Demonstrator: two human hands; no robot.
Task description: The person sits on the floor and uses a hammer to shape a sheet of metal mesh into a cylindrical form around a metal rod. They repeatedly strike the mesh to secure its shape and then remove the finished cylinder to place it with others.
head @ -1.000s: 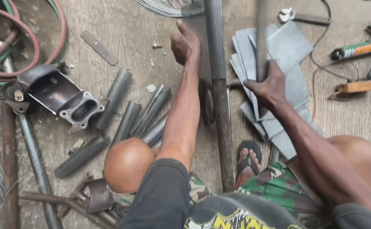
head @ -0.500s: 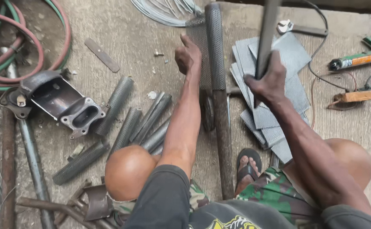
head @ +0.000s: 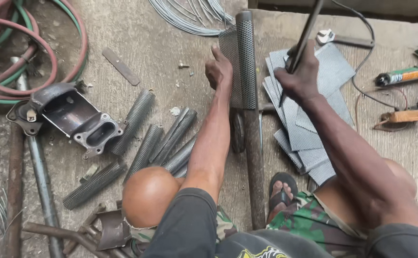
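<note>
My left hand (head: 220,70) presses on the left flap of a perforated metal sheet (head: 240,62) that is wrapped over a long steel pipe (head: 252,143) lying on the concrete floor. My right hand (head: 300,76) is shut on a dark metal bar (head: 306,33), raised upright above a stack of flat perforated sheets (head: 309,114). Several rolled perforated tubes (head: 163,141) lie to the left of my left arm. My knees and a sandalled foot (head: 281,191) are at the bottom.
A cast metal housing (head: 77,117) sits at left beside coiled red and green hoses (head: 37,52). Wire coils (head: 190,16) lie at top. A green-handled tool (head: 404,75), a wooden block (head: 409,116) and cables are at right. Rusty pipes (head: 37,167) run along the left.
My right hand has lifted the bar higher and more upright. The left hand stays on the sheet over the pipe. The view has shifted, showing more of the floor's far edge.
</note>
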